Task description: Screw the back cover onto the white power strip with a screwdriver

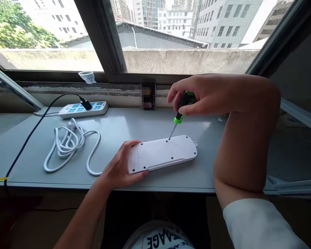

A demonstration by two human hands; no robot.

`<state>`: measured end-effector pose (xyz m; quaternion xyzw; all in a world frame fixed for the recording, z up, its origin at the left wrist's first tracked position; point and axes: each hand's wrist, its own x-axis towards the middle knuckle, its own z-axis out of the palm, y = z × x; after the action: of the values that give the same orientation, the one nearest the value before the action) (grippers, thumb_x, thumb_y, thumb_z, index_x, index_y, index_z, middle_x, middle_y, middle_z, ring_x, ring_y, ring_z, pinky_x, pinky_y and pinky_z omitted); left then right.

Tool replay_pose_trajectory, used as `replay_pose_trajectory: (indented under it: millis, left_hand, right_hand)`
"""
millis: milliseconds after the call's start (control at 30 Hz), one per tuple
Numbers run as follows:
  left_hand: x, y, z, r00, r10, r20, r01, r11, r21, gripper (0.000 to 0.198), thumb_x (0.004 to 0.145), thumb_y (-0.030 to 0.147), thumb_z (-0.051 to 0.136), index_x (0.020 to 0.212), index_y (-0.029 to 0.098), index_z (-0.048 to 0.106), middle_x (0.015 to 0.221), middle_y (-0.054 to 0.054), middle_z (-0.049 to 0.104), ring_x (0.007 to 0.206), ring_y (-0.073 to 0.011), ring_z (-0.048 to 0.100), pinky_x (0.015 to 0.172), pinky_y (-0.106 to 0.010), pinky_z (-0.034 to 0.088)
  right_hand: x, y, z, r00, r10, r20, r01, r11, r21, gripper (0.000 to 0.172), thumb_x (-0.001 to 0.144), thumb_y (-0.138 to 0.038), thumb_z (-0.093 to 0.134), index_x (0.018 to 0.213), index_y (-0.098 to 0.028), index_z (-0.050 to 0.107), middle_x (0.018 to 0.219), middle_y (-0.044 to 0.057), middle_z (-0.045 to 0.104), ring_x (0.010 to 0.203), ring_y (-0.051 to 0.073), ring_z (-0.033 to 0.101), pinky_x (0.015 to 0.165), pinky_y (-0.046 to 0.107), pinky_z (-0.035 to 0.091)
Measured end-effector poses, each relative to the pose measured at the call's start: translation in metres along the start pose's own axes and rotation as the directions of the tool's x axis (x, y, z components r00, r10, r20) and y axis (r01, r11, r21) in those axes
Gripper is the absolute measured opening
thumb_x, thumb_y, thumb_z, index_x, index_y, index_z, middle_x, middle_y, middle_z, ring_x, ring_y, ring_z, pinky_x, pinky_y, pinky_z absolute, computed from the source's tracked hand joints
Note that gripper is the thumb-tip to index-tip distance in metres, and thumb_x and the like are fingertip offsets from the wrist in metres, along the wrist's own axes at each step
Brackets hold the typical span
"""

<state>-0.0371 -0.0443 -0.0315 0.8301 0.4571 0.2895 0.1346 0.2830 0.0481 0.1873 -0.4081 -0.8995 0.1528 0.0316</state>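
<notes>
A white power strip (158, 152) lies face down on the grey desk, its back dotted with several dark screw holes. My left hand (123, 164) grips its left end, thumb along the near edge and fingers over the far one. A black and green screwdriver (179, 116) slants down from my right hand (197, 95), which is closed around the handle. The tip of its shaft meets a hole near the strip's far edge. From the left, a white cord (93, 159) runs in behind my left hand, where its end is hidden.
The cord's coil and plug (68, 140) lie at the left. Behind them, another power strip (98, 108) has a black plug (86, 104) in it. A phone-like dark object (149, 97) leans below the window; a clear plastic cup-like piece (87, 76) sits on the sill.
</notes>
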Motion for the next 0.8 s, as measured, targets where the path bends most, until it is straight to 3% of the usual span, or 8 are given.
replay_pose_trajectory:
  millis: [267,500,667,800]
  left_hand:
    - [-0.001,-0.001,0.001,1.000,-0.008,-0.013,0.009,1.000,0.014,0.085,0.082,0.044,0.083,0.148,0.026,0.034,0.144,-0.020,0.058,0.125,-0.0379,0.066,0.098,-0.049,0.058]
    - [-0.002,-0.004,0.001,0.999,0.004,-0.034,-0.003,0.999,0.038,0.087,0.080,0.044,0.085,0.148,0.028,0.033,0.144,-0.020,0.058,0.121,-0.0379,0.067,0.095,-0.050,0.059]
    - [0.001,-0.004,0.002,0.988,0.130,-0.084,-0.128,0.991,0.029,0.084,0.082,0.038,0.084,0.147,0.027,0.033,0.143,-0.020,0.058,0.126,-0.0371,0.064,0.097,-0.050,0.058]
    - [0.003,-0.006,0.003,0.972,0.202,-0.119,-0.199,0.979,0.032,0.083,0.082,0.035,0.084,0.148,0.027,0.034,0.144,-0.020,0.058,0.130,-0.0374,0.061,0.098,-0.050,0.057]
  right_hand:
    - [-0.009,0.004,-0.004,1.000,0.018,-0.007,-0.018,0.999,0.038,0.035,0.088,-0.043,0.067,0.121,-0.032,0.071,0.123,0.004,0.076,0.092,0.024,0.070,0.070,0.038,0.051]
    - [-0.031,0.007,-0.006,0.983,0.121,-0.141,-0.115,0.992,0.051,0.035,0.092,-0.035,0.063,0.125,-0.028,0.070,0.129,0.008,0.075,0.093,0.025,0.069,0.069,0.037,0.050]
    - [-0.038,0.022,-0.002,0.972,0.183,-0.149,-0.185,0.983,0.002,0.030,0.094,-0.034,0.060,0.123,-0.033,0.069,0.126,0.003,0.076,0.077,0.020,0.065,0.066,0.039,0.049]
    - [-0.043,0.020,0.005,0.965,0.168,-0.199,-0.167,0.986,0.022,0.025,0.093,-0.030,0.061,0.116,-0.030,0.070,0.119,0.004,0.076,0.080,0.022,0.066,0.069,0.042,0.049]
